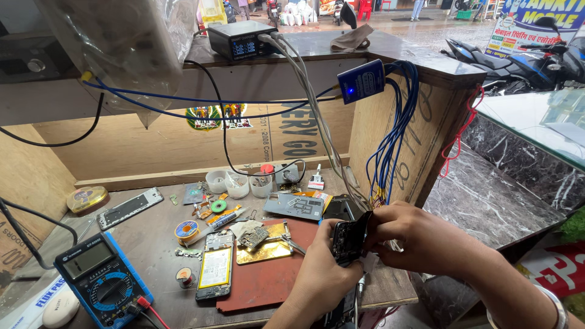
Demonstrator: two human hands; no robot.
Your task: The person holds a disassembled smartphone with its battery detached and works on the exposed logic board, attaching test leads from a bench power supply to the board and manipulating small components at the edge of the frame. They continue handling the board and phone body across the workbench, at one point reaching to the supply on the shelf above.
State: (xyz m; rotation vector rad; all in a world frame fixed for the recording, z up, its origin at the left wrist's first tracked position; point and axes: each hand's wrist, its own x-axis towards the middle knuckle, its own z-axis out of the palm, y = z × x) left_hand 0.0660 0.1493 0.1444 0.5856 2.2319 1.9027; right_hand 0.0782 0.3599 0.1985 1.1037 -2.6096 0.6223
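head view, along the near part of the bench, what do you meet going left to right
white oval case → blue multimeter → opened phone with its battery showing → red-brown work mat → left hand → dark phone body held on edge → right hand

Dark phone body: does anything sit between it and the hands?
Nothing visible does. The left hand and right hand both grip the dark phone body directly, above the red mat. Its far side is hidden by fingers.
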